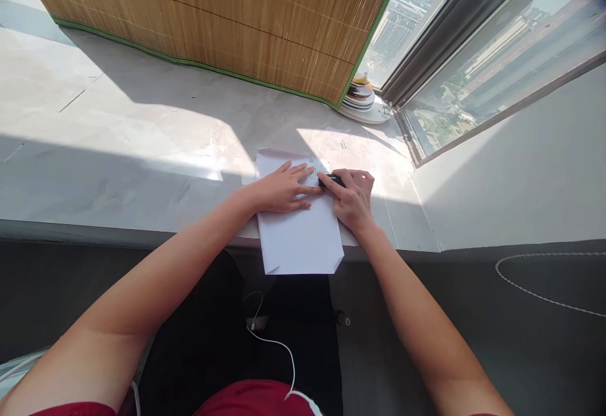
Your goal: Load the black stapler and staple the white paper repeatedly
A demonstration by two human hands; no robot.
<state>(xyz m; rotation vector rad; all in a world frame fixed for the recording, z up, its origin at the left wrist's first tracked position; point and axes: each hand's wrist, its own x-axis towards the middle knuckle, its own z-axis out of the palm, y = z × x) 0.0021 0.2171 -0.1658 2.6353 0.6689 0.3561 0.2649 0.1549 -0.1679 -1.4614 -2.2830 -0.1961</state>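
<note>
Right hand (pixel 354 200) closed round a black pen-like tool (pixel 336 178); can't tell if the tip meets the paper. Left hand (pixel 284 190) open, palm down, fingers spread on the white paper (pixel 300 239). Paper lies toward the right end of the ledge (pixel 142 195), lower part sticking out past the front edge, bottom corners bent. Small dark marks (pixel 318 166) near the paper's upper right corner, by the left fingertips. Step looks like marking the paper. To do it well: press flat with the left, fingertips clear of the tool, short light strokes, only over the supported part; overhang would probably flex.
</note>
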